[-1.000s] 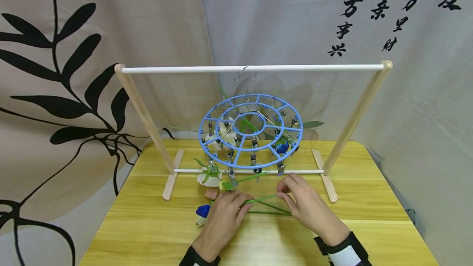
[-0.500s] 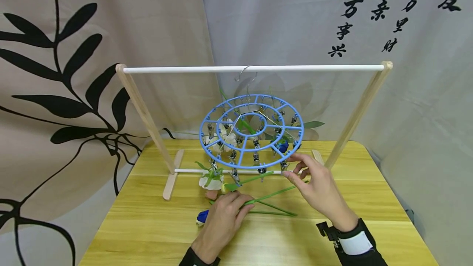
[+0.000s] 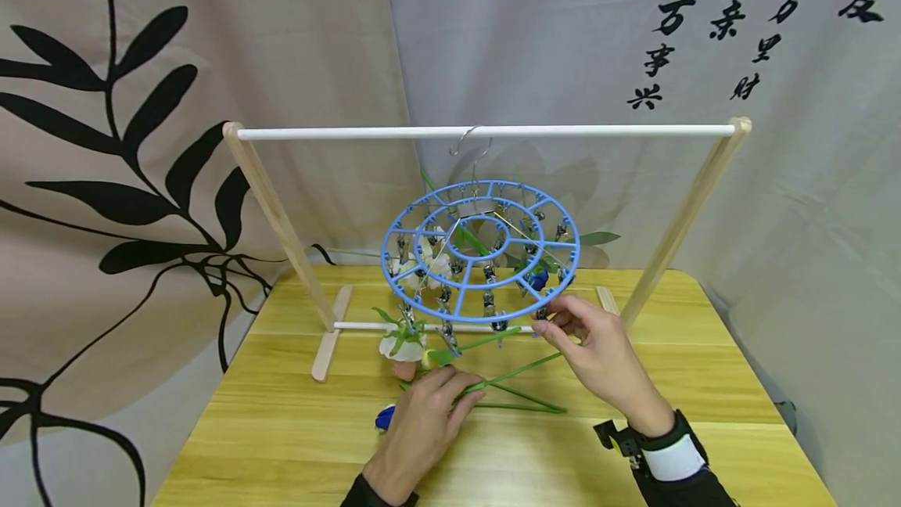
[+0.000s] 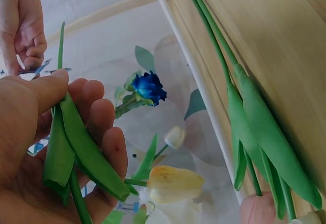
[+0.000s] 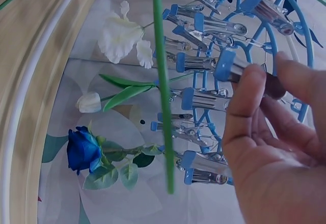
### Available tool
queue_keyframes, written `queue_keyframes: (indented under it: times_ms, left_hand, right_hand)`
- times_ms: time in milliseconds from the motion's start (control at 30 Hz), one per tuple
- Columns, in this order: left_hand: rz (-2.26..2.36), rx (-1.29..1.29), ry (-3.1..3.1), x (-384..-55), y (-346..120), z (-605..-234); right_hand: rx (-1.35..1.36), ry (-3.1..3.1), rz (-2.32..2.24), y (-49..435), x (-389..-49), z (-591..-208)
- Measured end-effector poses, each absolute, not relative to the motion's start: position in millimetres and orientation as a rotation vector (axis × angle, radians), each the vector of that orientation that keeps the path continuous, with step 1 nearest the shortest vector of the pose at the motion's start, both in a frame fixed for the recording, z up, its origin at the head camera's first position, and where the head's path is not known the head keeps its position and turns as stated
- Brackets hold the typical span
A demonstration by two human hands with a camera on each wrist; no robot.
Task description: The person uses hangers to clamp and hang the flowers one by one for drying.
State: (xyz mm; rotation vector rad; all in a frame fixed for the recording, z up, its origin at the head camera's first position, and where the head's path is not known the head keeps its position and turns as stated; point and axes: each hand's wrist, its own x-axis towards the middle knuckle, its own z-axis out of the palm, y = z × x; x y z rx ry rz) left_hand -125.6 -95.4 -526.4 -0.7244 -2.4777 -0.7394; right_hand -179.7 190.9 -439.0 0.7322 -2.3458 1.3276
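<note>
My left hand [image 3: 425,417] holds an artificial flower by its green stem [image 3: 517,372]. In the left wrist view, thumb and fingers close around that stem and its broad leaves [image 4: 84,142]; the flower head is hidden. A round blue clip hanger [image 3: 460,300] hangs over the table. At its front right edge, my right hand [image 3: 598,343] pinches a metal clip with blue tips [image 5: 224,65] between thumb and fingers. The held stem [image 5: 163,81] passes in front of the clips in the right wrist view. A yellow tulip [image 4: 175,184] hangs near the left hand.
The hanger is hooked on a white rod [image 3: 598,131] between wooden posts [image 3: 278,213]. A blue rose [image 5: 84,150], a white bud [image 5: 89,103] and a white flower [image 5: 119,35] hang from it. Pink [image 4: 257,208] and other tulips lie on the wooden table [image 3: 281,444].
My right hand has let go of the stem's end, moved up to the hanger's front right edge and taken hold of a clip. The left hand stays at nearly the same place with the stem.
</note>
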Motion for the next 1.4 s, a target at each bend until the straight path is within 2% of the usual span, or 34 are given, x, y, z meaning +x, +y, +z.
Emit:
queue_keyframes:
  times_ms: [900,1400]
  left_hand:
    - [-0.834,-0.797,-2.385,-123,-94,-506]
    - [-0.744,-0.675,-2.363,-120,-93,-492]
  right_hand:
    - [0.885,-2.344,1.629,167,-172,-440]
    - [0.854,-2.353,1.571,146,-165,-436]
